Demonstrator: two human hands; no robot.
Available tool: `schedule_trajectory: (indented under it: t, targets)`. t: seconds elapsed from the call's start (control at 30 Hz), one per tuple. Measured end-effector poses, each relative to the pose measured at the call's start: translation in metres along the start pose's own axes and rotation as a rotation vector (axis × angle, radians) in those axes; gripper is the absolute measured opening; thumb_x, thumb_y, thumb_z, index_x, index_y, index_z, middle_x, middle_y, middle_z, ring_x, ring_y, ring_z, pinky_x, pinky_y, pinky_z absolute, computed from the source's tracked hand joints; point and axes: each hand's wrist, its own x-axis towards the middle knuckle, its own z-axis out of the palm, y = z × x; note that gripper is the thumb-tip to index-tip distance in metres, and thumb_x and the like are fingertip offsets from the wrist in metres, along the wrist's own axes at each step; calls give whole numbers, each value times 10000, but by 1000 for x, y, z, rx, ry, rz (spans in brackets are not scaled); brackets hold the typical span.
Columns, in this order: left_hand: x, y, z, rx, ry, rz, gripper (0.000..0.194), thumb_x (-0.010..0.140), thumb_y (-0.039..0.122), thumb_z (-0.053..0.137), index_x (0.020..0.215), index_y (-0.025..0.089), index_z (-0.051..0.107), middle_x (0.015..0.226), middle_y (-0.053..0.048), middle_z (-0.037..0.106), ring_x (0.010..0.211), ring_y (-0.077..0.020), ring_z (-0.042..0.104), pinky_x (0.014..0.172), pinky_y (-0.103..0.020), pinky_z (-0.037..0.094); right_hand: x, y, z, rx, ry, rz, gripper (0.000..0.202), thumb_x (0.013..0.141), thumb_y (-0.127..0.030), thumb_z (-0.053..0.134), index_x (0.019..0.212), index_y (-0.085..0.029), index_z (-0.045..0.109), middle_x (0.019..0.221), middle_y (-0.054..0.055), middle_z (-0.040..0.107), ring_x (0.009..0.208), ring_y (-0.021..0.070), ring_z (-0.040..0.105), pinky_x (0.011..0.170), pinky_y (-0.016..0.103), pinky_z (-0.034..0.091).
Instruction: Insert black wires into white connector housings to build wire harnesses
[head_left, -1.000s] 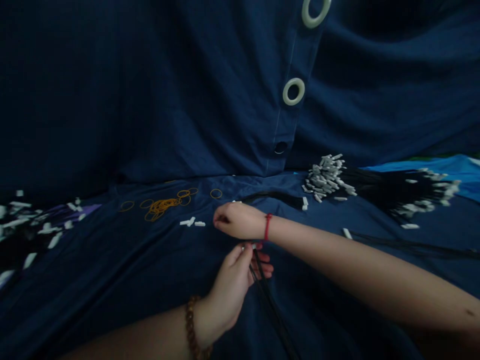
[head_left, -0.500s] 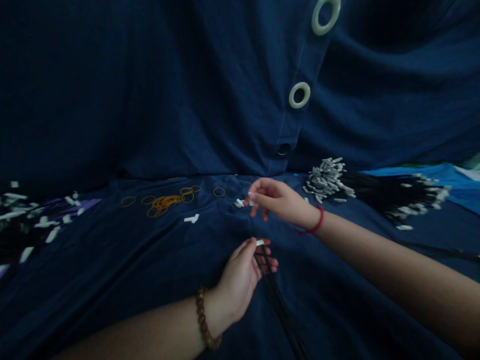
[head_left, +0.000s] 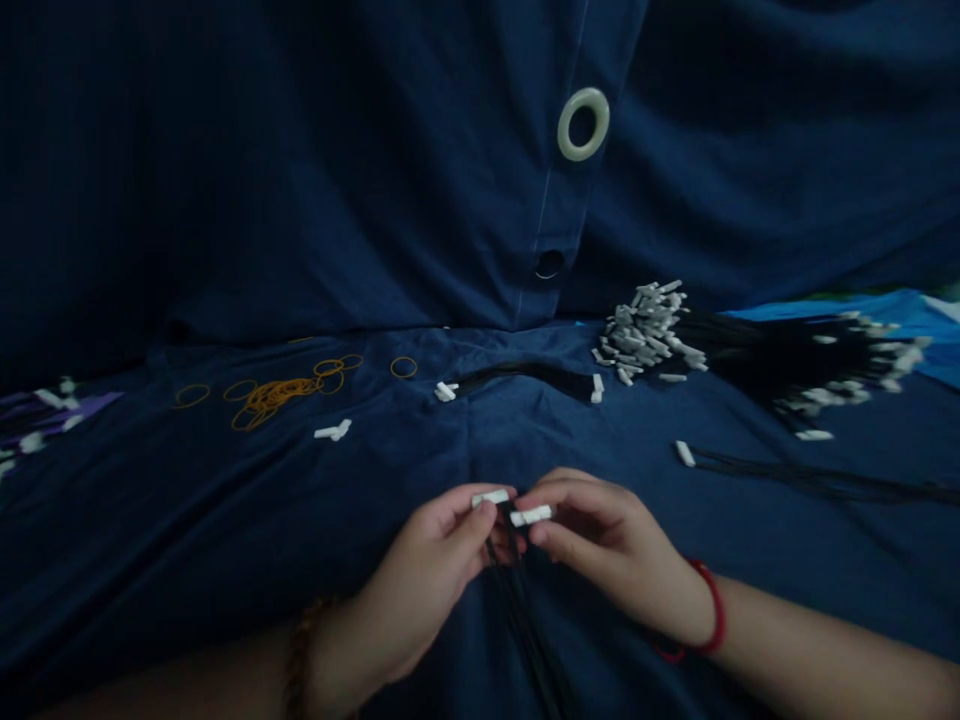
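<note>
Near the lower middle, my left hand (head_left: pixel 420 570) pinches a white tip (head_left: pixel 490 497) between thumb and fingers, with black cords (head_left: pixel 529 625) hanging down below it. Close on its right, my right hand (head_left: pixel 619 540) grips a second white tip (head_left: pixel 531 515) between thumb and forefinger. The two tips are side by side, the right one slightly lower. Both hands are just above the dark blue cloth (head_left: pixel 225 560). Some fingers of each hand are hidden behind the tips and cords.
Orange rubber bands (head_left: pixel 281 395) and loose white pieces (head_left: pixel 334 430) lie at left. A short black bundle (head_left: pixel 525 372) lies behind the hands. A large white-tipped bundle (head_left: pixel 765 360) and a separate cord strand (head_left: pixel 810 475) are at right.
My right hand has come down beside my left hand and now holds a white tip. The short black bundle behind them now shows. The view has shifted.
</note>
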Motion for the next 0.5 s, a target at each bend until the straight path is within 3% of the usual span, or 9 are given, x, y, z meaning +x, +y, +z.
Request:
schedule_trajectory:
  t: [0.13,0.33,0.5]
  targets:
    - [3,2,-1,13,18,-38,170,822,163,505,932,91,612,788,-75,640,739,-149,566,732,-285,431,-3,-1,-3,63,-43,14,127,822,-159,533,914,-157,621,899,63,575,806,130,566,736,244,455]
    - [0,2,-2,-24,-20,-56,214,851,196,452,955,78,596,815,-95,633,793,-184,580,782,-330,423,0,4,-7,151,2,95,108,843,-171,475,836,-139,577,761,26,546,647,90,505,596,208,418]
    - [-1,1,-3,31,-34,-44,219,851,214,460,977,82,582,792,-76,613,753,-158,556,776,-318,410,3,8,-8,112,10,92,207,856,-137,395,796,-126,594,788,30,513,679,92,486,648,223,389]
